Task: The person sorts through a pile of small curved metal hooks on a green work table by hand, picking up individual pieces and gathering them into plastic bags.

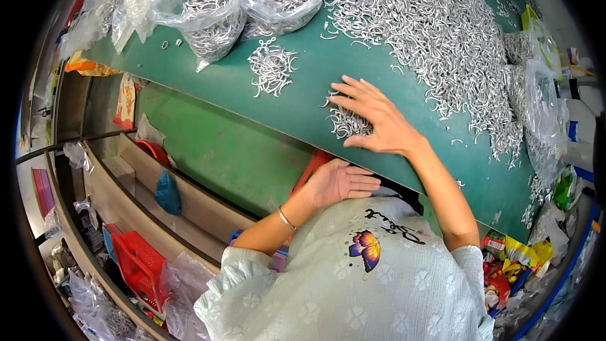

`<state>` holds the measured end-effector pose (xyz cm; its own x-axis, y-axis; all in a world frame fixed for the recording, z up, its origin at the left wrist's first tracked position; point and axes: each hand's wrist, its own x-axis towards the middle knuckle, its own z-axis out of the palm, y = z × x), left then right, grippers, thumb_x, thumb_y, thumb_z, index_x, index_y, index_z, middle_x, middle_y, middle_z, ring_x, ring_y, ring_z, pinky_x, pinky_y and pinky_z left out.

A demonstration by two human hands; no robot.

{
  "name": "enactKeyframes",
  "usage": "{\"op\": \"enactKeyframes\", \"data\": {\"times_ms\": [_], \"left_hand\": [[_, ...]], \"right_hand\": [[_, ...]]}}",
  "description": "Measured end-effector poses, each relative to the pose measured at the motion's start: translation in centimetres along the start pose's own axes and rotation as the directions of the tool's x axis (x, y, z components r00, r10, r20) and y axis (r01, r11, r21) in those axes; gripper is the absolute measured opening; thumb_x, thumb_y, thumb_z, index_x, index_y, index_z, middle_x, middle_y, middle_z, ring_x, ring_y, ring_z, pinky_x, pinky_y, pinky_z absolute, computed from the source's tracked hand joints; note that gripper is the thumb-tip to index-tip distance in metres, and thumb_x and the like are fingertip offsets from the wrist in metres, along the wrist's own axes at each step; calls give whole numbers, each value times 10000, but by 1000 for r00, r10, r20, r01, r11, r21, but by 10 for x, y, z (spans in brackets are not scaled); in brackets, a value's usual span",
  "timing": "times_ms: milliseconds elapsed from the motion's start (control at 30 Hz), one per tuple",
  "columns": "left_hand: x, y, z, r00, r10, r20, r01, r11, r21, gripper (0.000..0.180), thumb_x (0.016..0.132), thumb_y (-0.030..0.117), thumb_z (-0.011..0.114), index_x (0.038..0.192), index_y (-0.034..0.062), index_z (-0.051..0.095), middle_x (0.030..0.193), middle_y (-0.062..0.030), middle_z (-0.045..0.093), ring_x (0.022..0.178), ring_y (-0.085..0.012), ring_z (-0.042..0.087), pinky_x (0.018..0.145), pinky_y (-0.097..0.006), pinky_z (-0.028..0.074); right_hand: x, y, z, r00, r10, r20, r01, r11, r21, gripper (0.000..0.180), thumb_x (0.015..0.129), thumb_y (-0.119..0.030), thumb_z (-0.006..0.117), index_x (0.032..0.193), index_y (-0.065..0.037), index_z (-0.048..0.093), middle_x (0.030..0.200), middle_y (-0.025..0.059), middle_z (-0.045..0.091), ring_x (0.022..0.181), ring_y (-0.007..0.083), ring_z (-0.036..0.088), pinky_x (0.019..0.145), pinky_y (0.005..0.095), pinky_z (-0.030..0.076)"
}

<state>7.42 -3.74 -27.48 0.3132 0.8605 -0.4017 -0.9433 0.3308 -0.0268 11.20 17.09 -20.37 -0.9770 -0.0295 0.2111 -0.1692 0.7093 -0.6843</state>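
Right grip [383, 124] was apart, thumb and fingers curved around a small pile [347, 124] of shiny, silvery, hook-like pieces on the smooth green tabletop [303, 117]; exact contact couldn't be told. Left grip [338, 184] was apart too, palm up, bare, near the tabletop edge, below the right grip. A similar loose clump [273, 69] lay left of and beyond the right grip. A wide heap [435, 31] of curved pieces sprawled beyond and rightward; a crinkly, transparent plastic bag [214, 31] bulged beyond the clump.
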Motion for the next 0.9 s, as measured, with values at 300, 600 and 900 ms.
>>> {"op": "enactKeyframes", "data": {"times_ms": [300,600,900], "left_hand": [[6,24,-3,974,-141,177,138,990,30,779,980,455,300,1416,-182,194,1472,-397,206,1402,-468,237,1128,-535,271],[9,39,-2,913,-215,348,377,772,-512,967,928,628,333,1450,-150,91,1503,-400,45,1419,-513,97,1101,-637,216],[7,43,1,912,-287,294,405,747,-527,1036,861,739,366,1501,-32,107,1509,-390,42,1428,-496,80,1117,-619,198]], "right_hand": [[-4,9,-3,991,115,-70,-103,982,161,796,704,-511,751,1337,-84,529,1450,88,450,1401,308,328,1150,531,226],[9,-2,12,993,-82,90,94,986,-139,723,666,-439,784,1293,-149,572,1403,76,488,1361,310,382,1140,526,266],[9,-7,9,999,-17,-51,18,1000,5,818,614,-441,818,1333,-156,553,1462,116,414,1369,348,366,1139,549,246]]}}
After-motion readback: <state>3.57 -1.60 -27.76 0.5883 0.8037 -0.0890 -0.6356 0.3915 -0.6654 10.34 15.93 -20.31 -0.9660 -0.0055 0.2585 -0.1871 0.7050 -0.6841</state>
